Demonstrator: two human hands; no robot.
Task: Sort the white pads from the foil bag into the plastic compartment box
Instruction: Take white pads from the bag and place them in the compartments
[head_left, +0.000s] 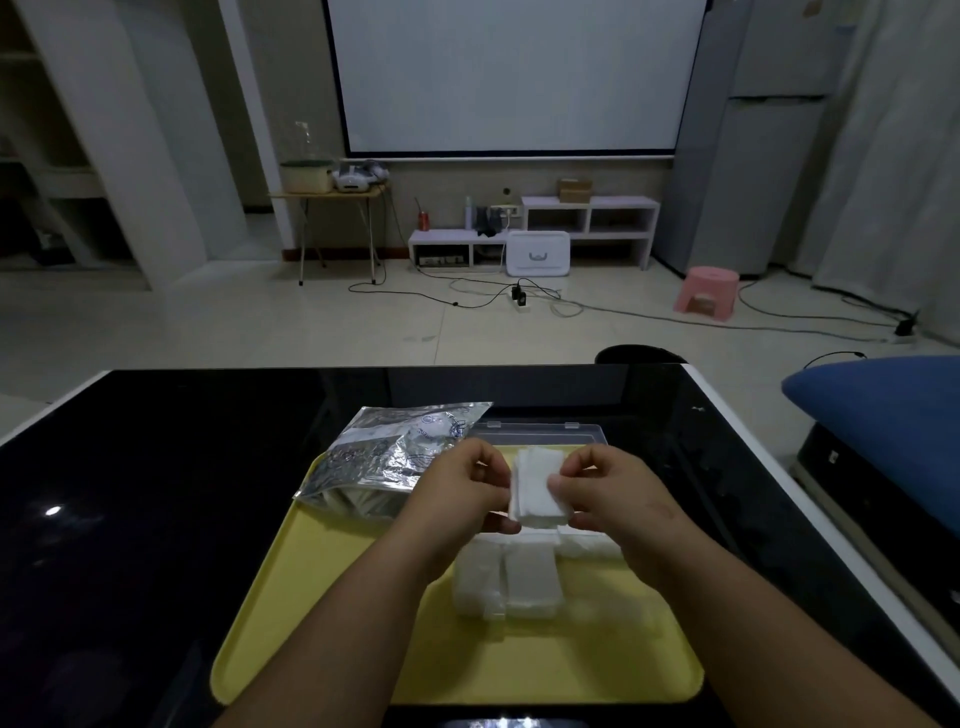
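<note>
Both hands are raised over a yellow tray (337, 623) that lies on a glossy black table (130, 493). Between them they hold a small stack of white pads (537, 488) in the air, above the clear plastic compartment box (540, 432). The left hand (467, 491) pinches the stack's left edge with curled fingers and thumb. The right hand (608, 493) grips the right edge, its thumb pressed on the near face of the top pad.

The box sits on the tray just beneath the hands, its lid folded back flat on the far side. In its near compartments lie more white pads (530, 577), packed side by side in at least two cells. A third cell to the right seems to hold some too, though the right wrist covers most of it.

The foil bag (395, 457) lies at the tray's far left corner, just beside the box and partly off the tray edge. Its mouth faces the person and gapes slightly, with pale pad edges showing inside.

Beyond the table the room is dim: a projector screen (514, 73) on the far wall, a pink stool (706, 288) on the tiled floor and a blue cushion (883, 410) at the right.
</note>
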